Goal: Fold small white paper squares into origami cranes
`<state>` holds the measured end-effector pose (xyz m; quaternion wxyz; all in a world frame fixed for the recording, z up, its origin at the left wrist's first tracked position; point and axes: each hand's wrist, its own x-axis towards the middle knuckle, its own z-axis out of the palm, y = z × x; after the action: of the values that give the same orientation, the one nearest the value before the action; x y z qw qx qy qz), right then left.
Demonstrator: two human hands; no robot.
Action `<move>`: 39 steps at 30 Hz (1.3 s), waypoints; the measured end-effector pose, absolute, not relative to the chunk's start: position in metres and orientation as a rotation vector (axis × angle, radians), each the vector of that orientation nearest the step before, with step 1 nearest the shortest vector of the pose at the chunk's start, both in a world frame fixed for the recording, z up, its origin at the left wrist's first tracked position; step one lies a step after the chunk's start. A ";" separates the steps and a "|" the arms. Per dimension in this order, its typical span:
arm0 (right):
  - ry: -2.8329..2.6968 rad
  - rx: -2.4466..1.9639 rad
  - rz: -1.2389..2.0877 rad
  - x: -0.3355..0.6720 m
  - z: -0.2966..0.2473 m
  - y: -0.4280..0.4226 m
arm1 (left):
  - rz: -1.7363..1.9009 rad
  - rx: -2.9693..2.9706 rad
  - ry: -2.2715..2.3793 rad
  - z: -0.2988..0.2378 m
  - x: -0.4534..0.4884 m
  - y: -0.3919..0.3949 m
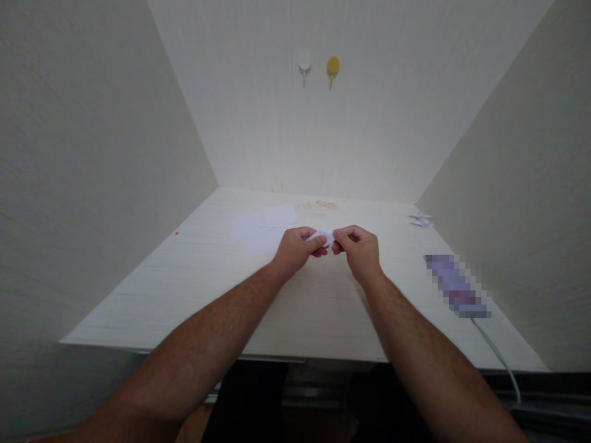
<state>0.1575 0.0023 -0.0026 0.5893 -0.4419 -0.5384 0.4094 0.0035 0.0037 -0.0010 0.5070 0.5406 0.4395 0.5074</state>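
Both of my hands meet over the middle of a white table (pixel 152 289). My left hand (pixel 295 247) and my right hand (pixel 357 249) are closed, each pinching one end of a small folded piece of white paper (pixel 322 236) held between them just above the tabletop. Most of the paper is hidden by my fingers.
Loose white paper sheets (pixel 261 229) lie on the table behind my left hand. A small folded paper figure (pixel 421 219) sits at the far right. A blurred flat object (pixel 457 285) with a white cable (pixel 496 351) lies on the right. Two hooks (pixel 318 64) hang on the back wall. Walls close in on three sides.
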 end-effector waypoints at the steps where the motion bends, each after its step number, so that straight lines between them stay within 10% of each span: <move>1: -1.286 -1.059 0.911 0.159 -0.003 0.003 | 1.253 1.290 1.065 -0.001 0.003 0.004; 39: -1.795 -1.147 0.669 0.169 -0.007 0.009 | 1.203 1.710 1.049 -0.005 0.001 0.003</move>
<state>0.1695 0.0094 -0.0075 0.4388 -0.4616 -0.7224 0.2690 0.0012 0.0027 -0.0047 0.3905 0.6731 0.4128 0.4734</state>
